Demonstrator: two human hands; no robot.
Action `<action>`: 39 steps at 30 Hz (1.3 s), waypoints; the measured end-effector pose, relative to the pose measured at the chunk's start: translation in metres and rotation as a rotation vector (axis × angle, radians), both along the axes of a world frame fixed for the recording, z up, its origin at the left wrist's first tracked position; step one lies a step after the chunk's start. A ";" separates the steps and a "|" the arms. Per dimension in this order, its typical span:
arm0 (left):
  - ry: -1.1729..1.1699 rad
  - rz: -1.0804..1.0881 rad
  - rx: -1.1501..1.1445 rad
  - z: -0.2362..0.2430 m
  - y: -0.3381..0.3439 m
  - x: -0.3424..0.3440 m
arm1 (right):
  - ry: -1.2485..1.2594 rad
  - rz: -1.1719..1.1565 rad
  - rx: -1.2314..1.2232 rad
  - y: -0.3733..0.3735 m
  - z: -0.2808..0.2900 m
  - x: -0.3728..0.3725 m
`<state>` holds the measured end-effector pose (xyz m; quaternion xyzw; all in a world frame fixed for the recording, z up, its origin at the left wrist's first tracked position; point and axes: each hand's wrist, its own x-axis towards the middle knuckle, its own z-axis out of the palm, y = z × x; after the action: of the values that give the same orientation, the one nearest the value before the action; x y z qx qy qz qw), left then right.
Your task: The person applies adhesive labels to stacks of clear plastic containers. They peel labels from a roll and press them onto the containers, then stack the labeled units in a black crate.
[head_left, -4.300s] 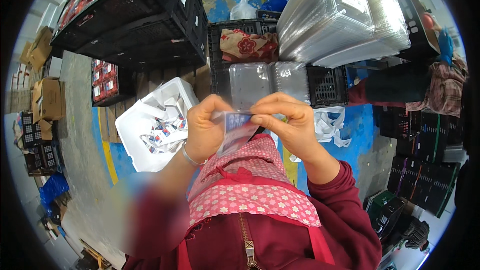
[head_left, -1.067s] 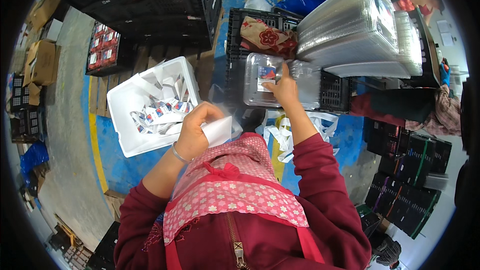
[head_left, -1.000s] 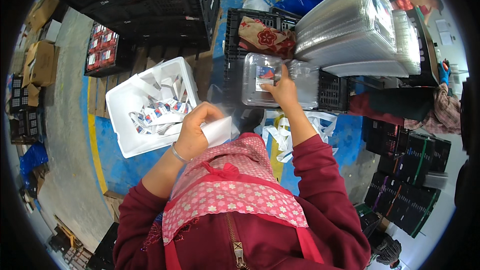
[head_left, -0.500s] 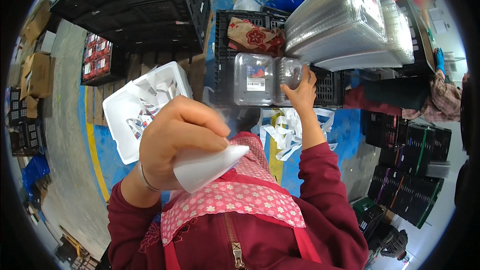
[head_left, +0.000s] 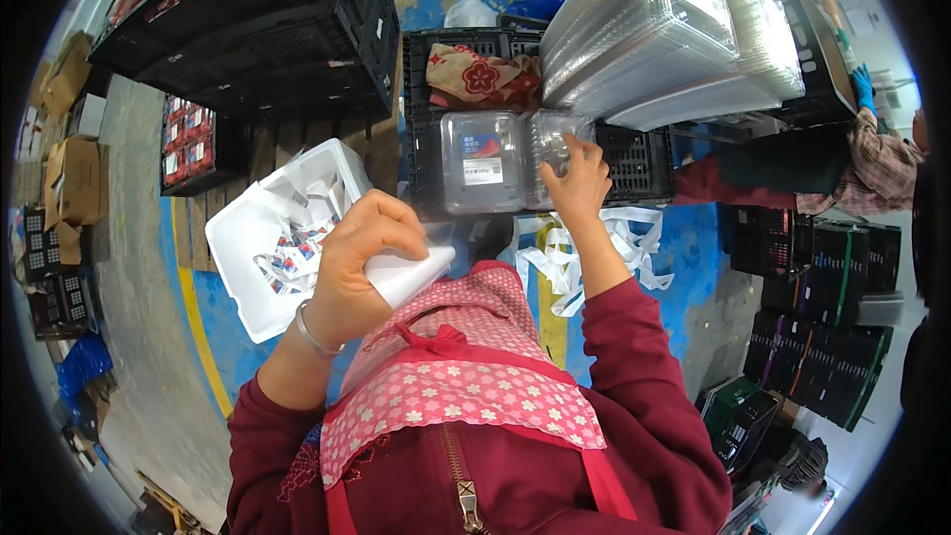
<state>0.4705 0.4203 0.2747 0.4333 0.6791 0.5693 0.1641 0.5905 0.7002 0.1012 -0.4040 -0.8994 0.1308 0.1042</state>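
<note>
Blue floor point(head_left: 698, 263) lies below both hands. Left hand point(head_left: 359, 263) pinches paper point(head_left: 416, 277); right hand point(head_left: 581, 178), spread, has clear boxes point(head_left: 548, 127) beneath. Labelling seems underway; next move likely needs one box separated.

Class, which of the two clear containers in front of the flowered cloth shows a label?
The left container, label facing up; the right container, at the right hand, shows none.

"Where's room to pass?"
"Over the black crate point(head_left: 637, 166)'s near right corner, where bare grid shows."
"What's in the way?"
"Tall clear trays point(head_left: 634, 45) by its far right corner, patterned cloth point(head_left: 482, 77) toward the far left, the right hand point(head_left: 575, 178) over the stacked boxes point(head_left: 547, 134)."
</note>
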 end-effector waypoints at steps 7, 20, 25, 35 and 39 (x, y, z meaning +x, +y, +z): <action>-0.069 -0.005 0.050 -0.012 0.015 -0.012 | 0.457 0.403 0.061 -0.029 0.196 0.055; -0.481 -0.221 0.238 0.024 0.102 -0.007 | 0.282 0.043 0.395 0.251 0.271 0.011; -0.553 -0.064 0.167 -0.008 0.084 -0.003 | 0.584 0.784 -0.137 0.029 0.213 -0.010; -0.324 0.134 -0.107 -0.062 0.028 0.006 | 0.759 0.533 -0.927 -0.065 0.147 0.003; -0.533 0.258 -0.275 -0.114 -0.022 0.005 | 0.948 0.160 -0.882 -0.038 0.139 -0.027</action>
<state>0.4752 0.3978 0.1606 0.1531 0.7321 0.5817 0.3197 0.5640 0.6618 0.2400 -0.2392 -0.6450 0.6590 0.3040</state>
